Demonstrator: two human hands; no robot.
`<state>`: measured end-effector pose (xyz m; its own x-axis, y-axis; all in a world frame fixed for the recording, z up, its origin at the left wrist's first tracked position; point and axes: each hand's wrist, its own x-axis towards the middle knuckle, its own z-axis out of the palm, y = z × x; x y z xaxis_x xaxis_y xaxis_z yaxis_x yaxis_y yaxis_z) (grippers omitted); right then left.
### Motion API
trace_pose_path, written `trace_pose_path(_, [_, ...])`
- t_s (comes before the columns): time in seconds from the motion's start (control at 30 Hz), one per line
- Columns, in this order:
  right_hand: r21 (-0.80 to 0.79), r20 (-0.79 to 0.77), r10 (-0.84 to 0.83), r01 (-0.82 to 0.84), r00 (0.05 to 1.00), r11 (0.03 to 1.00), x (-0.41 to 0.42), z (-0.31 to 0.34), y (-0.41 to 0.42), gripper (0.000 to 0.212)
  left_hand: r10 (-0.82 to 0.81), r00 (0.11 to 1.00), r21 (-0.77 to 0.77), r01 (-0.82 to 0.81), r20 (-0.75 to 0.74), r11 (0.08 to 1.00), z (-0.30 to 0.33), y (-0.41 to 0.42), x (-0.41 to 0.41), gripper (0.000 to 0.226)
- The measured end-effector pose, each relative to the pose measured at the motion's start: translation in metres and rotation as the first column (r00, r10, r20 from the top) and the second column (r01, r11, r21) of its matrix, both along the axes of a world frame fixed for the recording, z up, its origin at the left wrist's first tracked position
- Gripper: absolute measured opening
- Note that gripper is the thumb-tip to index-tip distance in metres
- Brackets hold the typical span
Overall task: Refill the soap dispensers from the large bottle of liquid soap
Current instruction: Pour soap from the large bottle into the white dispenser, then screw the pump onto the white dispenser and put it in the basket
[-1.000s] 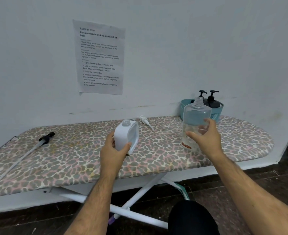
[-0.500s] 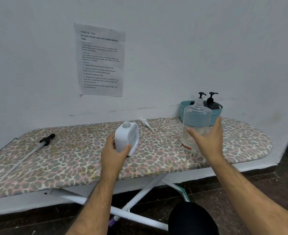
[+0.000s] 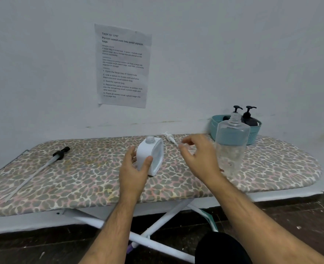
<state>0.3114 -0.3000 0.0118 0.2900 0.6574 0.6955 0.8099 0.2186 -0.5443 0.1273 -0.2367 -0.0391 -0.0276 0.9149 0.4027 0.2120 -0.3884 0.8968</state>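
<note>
Ironing board cover [image 3: 100, 180]: leopard print in grey, tan and pink. Dispenser [image 3: 153, 157] under my left hand [image 3: 136, 168]: white. Large bottle [image 3: 231, 145]: clear. Basket [image 3: 252, 134]: teal. Two pump bottles [image 3: 249, 119] inside it: black. Wall [image 3: 43, 73]: pale grey-white. Loose pump [image 3: 59, 154]: black head.

This looks like a bare room in a home pressed into use as a makeshift work spot: a leopard-print ironing board [image 3: 81, 180] on white folding legs [image 3: 157, 221] serves as the table. It stands against a scuffed white wall [image 3: 233, 54] with a printed instruction sheet [image 3: 122, 67] stuck to it. The floor [image 3: 33, 248] is dark and worn.
</note>
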Motion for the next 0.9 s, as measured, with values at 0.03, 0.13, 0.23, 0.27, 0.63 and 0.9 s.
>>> trace_pose_path(0.03, [-0.065,-0.024,0.017,-0.018,1.000,0.998,-0.003,-0.002,0.010,0.014,-0.027,1.000,-0.007,0.027,-0.007,1.000,0.000,0.000,0.000,0.074])
trace_pose_path(0.13, [-0.235,-0.197,0.001,-0.048,0.980,0.971,-0.002,-0.007,0.043,0.008,-0.089,0.996,-0.022,0.089,-0.002,0.996,-0.003,0.003,-0.002,0.081])
trace_pose_path(0.23, [-0.317,-0.280,-0.072,-0.021,0.957,0.948,0.010,-0.013,0.078,0.009,-0.130,0.991,-0.054,0.132,0.045,0.990,-0.004,0.005,-0.004,0.090])
trace_pose_path(0.27, [-0.340,-0.277,-0.092,-0.008,0.956,0.940,0.014,-0.015,0.089,0.012,-0.142,0.989,-0.065,0.145,0.053,0.987,-0.005,0.007,-0.005,0.091])
trace_pose_path(0.63, [-0.522,-0.163,-0.183,0.072,0.969,0.850,0.041,-0.027,0.188,0.053,-0.226,0.971,-0.111,0.233,0.074,0.966,-0.009,0.020,-0.006,0.082])
trace_pose_path(0.9, [-0.633,0.042,-0.231,0.205,0.972,0.747,0.046,-0.039,0.235,0.057,-0.237,0.971,-0.116,0.238,0.023,0.964,-0.015,0.027,-0.005,0.085])
